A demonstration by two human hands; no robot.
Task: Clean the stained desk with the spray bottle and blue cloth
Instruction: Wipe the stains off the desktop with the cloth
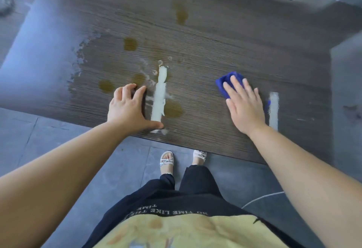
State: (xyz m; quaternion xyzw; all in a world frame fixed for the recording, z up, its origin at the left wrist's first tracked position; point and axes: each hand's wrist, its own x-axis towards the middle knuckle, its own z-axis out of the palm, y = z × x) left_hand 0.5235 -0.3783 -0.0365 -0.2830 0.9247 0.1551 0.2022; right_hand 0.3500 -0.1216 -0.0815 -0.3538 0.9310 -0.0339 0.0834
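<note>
Wet film lies across the left of the table (215,38), but the brown stains (130,44) are all plain to see, so I'd call the wiping barely begun, and there's no spray bottle in shot. The right grip (244,106) lies flat, fingers straight, pressing the blue cloth (223,85) onto the table right of the stains. The left grip (127,108) is empty, fingertips braced on the wood beside the nearest blots.

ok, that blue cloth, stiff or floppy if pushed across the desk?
Probably floppy: the cloth lies bunched and creased under the flat right hand. It looks thin, so it is likely light and should slide with the palm. Over the wet patch it may soak up liquid and drag somewhat.
</note>
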